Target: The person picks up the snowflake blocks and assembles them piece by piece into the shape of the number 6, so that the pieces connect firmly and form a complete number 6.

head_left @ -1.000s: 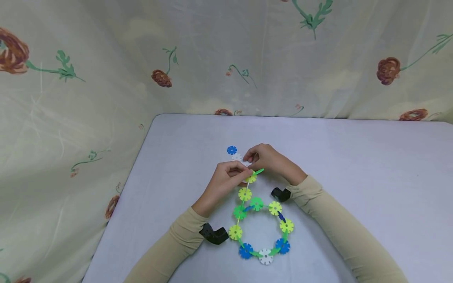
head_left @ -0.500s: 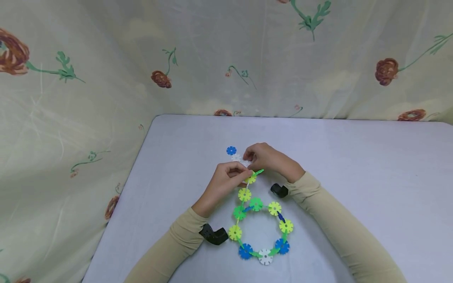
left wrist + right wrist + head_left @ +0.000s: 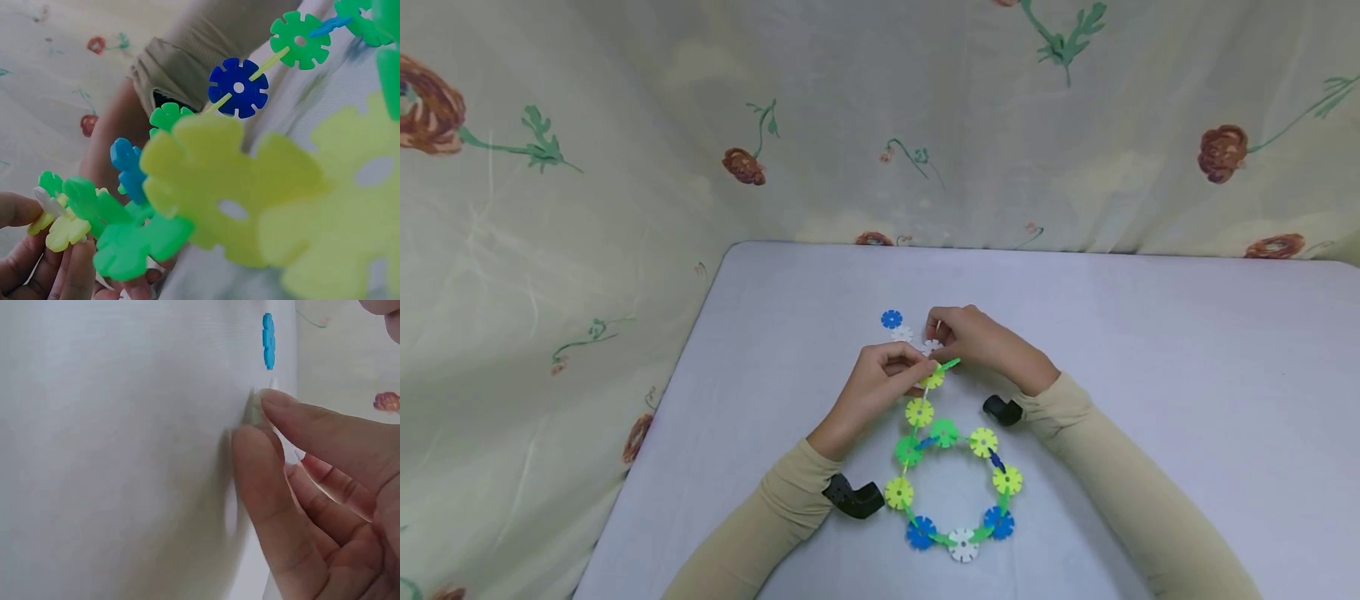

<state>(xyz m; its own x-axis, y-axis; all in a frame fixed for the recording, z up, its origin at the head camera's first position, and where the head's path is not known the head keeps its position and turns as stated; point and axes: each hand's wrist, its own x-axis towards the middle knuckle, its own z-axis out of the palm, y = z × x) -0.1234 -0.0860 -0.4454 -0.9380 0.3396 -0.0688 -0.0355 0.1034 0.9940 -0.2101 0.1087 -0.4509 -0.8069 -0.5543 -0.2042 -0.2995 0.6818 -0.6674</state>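
Note:
My left hand (image 3: 880,379) pinches a yellow-green snowflake disc (image 3: 935,377) at the top of a linked chain. The chain runs down into a ring of slotted plastic discs: green disc (image 3: 945,432), blue disc (image 3: 921,532), white disc (image 3: 963,545). A green disc (image 3: 951,364) stands edge-on at the chain's end. In the left wrist view, yellow disc (image 3: 200,181) and dark blue disc (image 3: 239,87) are close to the lens. Above the chain, my right hand (image 3: 981,340) pinches a loose white disc (image 3: 932,345) between thumb and finger, partly hidden by them.
A loose blue disc (image 3: 891,319) and another white disc (image 3: 902,333) lie on the white tabletop (image 3: 1112,350) beyond the hands. Black wrist mounts (image 3: 853,497) sit near the ring. Flower-printed cloth (image 3: 820,125) hangs behind and to the left.
My right hand has drawn slightly to the right, and the white disc at its fingertips shows more clearly, apart from the other white one. The left hand and chain stay put.

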